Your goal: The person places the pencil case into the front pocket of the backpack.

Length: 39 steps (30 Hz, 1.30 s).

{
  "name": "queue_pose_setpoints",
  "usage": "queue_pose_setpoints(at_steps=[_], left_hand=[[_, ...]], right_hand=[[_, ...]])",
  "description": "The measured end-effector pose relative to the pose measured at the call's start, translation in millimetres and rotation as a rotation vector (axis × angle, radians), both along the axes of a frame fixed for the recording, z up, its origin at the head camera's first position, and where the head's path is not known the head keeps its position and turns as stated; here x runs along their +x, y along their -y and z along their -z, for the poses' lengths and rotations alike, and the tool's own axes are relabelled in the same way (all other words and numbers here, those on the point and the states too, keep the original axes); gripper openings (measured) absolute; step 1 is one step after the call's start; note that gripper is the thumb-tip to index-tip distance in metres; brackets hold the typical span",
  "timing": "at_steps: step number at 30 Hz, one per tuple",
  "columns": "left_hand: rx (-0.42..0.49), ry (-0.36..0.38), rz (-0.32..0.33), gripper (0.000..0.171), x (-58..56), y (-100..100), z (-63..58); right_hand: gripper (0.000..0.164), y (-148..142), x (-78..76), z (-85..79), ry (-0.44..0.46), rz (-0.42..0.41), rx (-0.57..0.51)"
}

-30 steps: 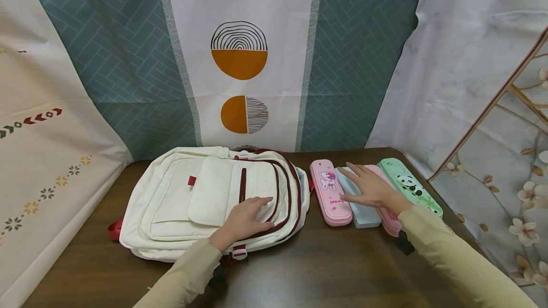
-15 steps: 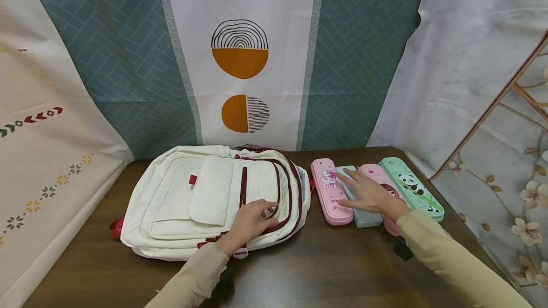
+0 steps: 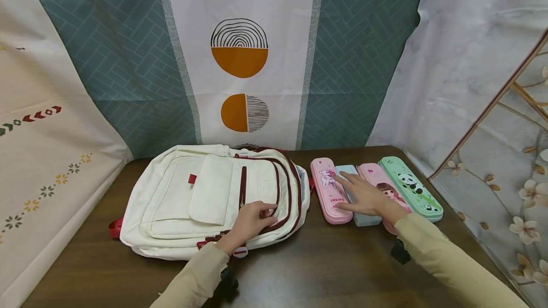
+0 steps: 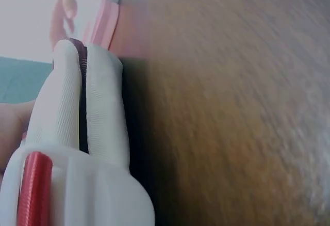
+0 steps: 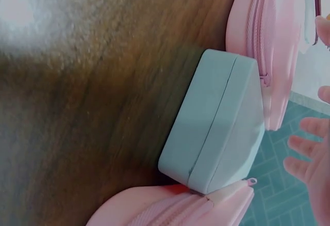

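A white backpack [image 3: 171,194] with dark red zippers lies flat on the table. My left hand [image 3: 249,223] is at its near right corner, fingers bent and thumb opposite, pinching the bag's edge beside the curved zippers. The left wrist view shows part of that hand [image 4: 11,130] behind the bag's side. My right hand [image 3: 366,197] spreads its fingers over a light blue box-shaped pencil case [image 3: 367,218] and the edge of a pink rabbit pencil case [image 3: 327,189]. In the right wrist view its fingers [image 5: 304,146] are apart from the cases and hold nothing.
Right of the blue case lie a pink pencil case with a girl print [image 3: 371,173] and a green panda pencil case [image 3: 411,187]. The cases lie side by side on the dark wooden table [image 3: 325,270]. A patterned curtain [image 3: 355,84] hangs behind.
My left hand has shifted slightly right along the backpack, its fingers bending in at the edge. My right hand has moved slightly left and down, fingers still spread, uncovering more of the girl-print case.
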<state>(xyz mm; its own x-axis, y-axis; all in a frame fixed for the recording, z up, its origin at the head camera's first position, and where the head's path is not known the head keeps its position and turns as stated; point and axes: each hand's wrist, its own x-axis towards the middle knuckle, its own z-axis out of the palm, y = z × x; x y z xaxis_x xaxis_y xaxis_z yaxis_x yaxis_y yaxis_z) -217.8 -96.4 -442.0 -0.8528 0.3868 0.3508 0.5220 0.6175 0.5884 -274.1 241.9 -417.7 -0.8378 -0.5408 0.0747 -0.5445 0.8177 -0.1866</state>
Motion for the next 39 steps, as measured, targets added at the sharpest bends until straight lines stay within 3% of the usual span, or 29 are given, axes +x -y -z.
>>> queue_pose_setpoints(at_steps=[8, 14, 25, 34, 39], left_hand=[[0.093, 0.12, 0.099, 0.037, -5.5, 3.2, -1.2], [0.153, 0.172, 0.042, 0.032, -7.5, 6.7, -8.2], [0.301, 0.201, -0.015, 0.031, -0.5, 17.5, -43.3], [0.478, 0.344, -0.042, 0.037, 6.4, 47.8, -68.6], [0.504, 0.309, -0.08, 0.039, 13.3, 69.3, -74.6]], right_hand=[[0.085, 2.1, 4.3, -0.3, 0.01, 0.014, -0.025], [0.09, 4.9, 5.6, 0.6, 0.013, 0.047, -0.042], [0.1, 19.6, 14.1, 4.9, 0.067, 0.162, -0.169], [0.097, 35.6, 22.0, 9.1, 0.142, 0.275, -0.305], [0.098, 44.3, 23.1, 9.9, 0.138, 0.33, -0.321]])
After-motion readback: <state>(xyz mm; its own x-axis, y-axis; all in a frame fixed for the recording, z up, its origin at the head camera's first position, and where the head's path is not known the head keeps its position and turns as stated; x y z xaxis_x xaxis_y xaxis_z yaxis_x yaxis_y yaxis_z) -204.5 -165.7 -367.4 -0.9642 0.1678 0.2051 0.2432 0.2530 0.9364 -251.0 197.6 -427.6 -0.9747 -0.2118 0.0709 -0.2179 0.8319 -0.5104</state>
